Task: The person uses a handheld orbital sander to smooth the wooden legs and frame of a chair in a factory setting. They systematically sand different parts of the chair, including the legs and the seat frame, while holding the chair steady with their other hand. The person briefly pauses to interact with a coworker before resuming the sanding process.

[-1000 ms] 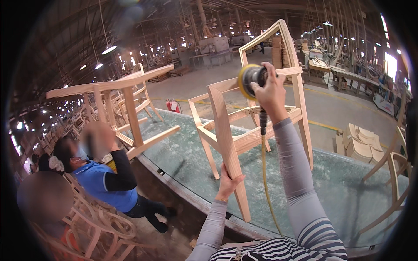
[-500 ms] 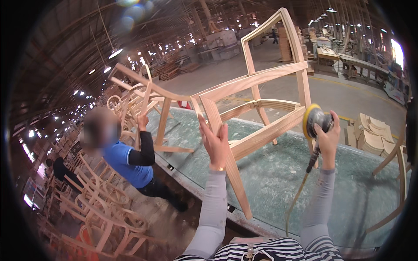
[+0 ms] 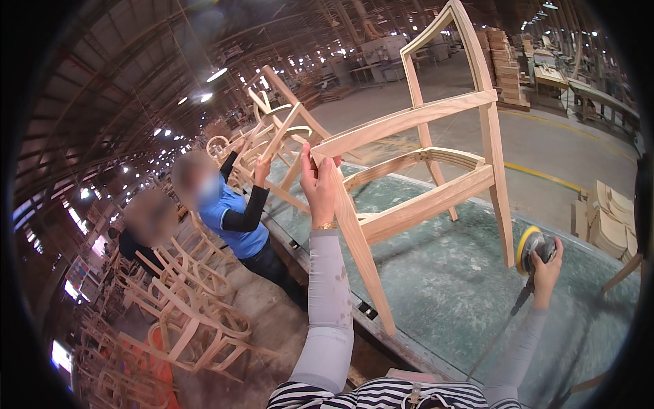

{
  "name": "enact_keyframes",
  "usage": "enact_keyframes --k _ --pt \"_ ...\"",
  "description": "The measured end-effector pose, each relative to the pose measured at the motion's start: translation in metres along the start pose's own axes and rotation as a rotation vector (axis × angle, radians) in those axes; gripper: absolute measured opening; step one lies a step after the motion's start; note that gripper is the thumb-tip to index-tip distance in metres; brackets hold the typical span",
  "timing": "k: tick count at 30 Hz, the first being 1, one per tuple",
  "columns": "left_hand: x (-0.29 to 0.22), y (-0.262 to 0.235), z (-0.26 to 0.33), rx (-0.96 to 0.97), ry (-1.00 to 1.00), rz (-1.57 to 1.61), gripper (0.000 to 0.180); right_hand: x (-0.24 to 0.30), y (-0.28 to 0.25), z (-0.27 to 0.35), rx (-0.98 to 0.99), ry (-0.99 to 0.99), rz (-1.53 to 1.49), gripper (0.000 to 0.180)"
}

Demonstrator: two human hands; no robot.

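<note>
The left hand (image 3: 319,183) is raised in front of the person, and its fingers are closed around the top corner of the bare, unfinished light wooden chair frame (image 3: 422,198), at the place where the front leg meets the upper rail. The chair frame stands tilted on the long worktable with the dusty green glass-like top (image 3: 443,300): it seems to rest on the tips of two legs only, and the back part rises high and leans away from the person. The long axis of the gripped leg goes from the left hand downward and a little to the right, and ends on the table near its front edge.

The right hand (image 3: 545,262) is low and far to the right, well apart from the left hand. Its fingers are clamped around the grey round orbital sander with the yellow pad (image 3: 533,247), which has a thin hose or cable (image 3: 504,327) hanging down along the forearm. The pad faces to the left, toward the rear leg of the chair frame, and it is just beside the foot of that leg, but I cannot tell if it touches the wood. So the right hand is nearer to this leg, and the left hand only steadies the frame from above.

On the left side, another person in a blue shirt with black sleeves (image 3: 235,218) holds a second wooden chair frame (image 3: 283,129) at the same table, and stacked chair frames (image 3: 184,300) lie on the floor below
</note>
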State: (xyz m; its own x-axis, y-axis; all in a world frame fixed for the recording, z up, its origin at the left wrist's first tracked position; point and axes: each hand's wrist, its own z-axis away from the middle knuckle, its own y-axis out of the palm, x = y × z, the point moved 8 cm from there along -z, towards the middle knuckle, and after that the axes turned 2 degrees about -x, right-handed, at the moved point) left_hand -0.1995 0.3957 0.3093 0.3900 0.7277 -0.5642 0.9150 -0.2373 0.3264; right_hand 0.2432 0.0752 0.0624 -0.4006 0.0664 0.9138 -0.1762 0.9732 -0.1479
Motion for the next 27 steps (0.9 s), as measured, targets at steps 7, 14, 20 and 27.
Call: enact_keyframes --k 7,14,20,27 --pt "0.005 0.005 -0.008 0.058 -0.042 -0.147 0.047 -0.037 -0.012 0.005 0.040 0.043 0.045 0.069" --pt "0.011 0.002 -0.011 0.008 -0.161 0.088 0.038 -0.052 -0.016 0.023 0.057 0.136 0.096 0.070" --pt "0.010 0.013 -0.026 -0.028 -0.124 -0.292 0.026 -0.062 -0.012 0.035 0.086 0.137 0.118 0.071" --pt "0.031 0.002 -0.044 -0.074 -0.235 -0.049 0.039 -0.069 -0.015 0.043 0.091 0.146 0.085 0.072"
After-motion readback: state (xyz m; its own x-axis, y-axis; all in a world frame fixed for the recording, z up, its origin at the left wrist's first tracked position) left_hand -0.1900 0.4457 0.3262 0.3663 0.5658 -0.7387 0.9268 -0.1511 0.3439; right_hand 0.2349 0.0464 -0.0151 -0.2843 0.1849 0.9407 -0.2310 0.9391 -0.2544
